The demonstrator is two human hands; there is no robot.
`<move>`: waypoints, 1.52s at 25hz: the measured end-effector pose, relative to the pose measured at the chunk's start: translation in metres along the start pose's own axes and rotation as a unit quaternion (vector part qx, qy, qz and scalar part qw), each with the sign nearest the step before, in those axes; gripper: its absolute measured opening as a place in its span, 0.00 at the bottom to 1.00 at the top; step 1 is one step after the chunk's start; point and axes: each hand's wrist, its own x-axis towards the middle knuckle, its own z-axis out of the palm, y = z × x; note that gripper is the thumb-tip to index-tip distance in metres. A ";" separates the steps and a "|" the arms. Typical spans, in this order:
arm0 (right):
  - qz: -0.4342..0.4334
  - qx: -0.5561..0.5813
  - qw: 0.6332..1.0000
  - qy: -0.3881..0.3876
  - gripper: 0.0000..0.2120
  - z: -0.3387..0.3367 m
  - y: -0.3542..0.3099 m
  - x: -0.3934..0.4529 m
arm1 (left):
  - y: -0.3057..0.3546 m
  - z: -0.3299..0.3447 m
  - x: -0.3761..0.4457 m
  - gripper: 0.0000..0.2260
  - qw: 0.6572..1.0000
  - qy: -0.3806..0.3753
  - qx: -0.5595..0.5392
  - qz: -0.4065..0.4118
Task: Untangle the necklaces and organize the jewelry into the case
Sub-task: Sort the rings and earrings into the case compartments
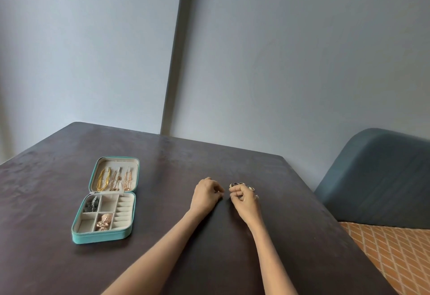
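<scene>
Single head-worn wide-angle view, facing forward and down across the bench (232, 259); forearms reach in from bottom edge, wall fills upper half.

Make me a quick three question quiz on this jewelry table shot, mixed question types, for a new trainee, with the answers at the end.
1. True or false: the jewelry case lies open on the table.
2. Where do the necklaces sit? A) in the lid half, B) in the ring rolls, C) loose on the table.
3. Fill in: the small rings lie on the table just beyond the ____ hand.

Key
1. True.
2. A; three hang side by side in the lid.
3. Right; the right hand is curled beside them, and the left hand is curled close by. What either of the hands pinches is too small to tell.
</scene>
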 end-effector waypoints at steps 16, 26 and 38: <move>0.020 0.162 0.986 0.027 0.07 -0.006 -0.005 -0.002 | 0.010 0.001 0.007 0.03 0.932 -0.134 -0.337 0.018; 0.164 0.109 0.951 0.240 0.14 -0.017 0.005 -0.004 | 0.015 0.014 0.010 0.04 0.931 0.007 -0.361 -0.060; 0.133 -0.125 0.976 0.118 0.10 -0.010 0.001 0.004 | 0.015 0.009 0.005 0.08 0.968 -0.018 -0.248 -0.043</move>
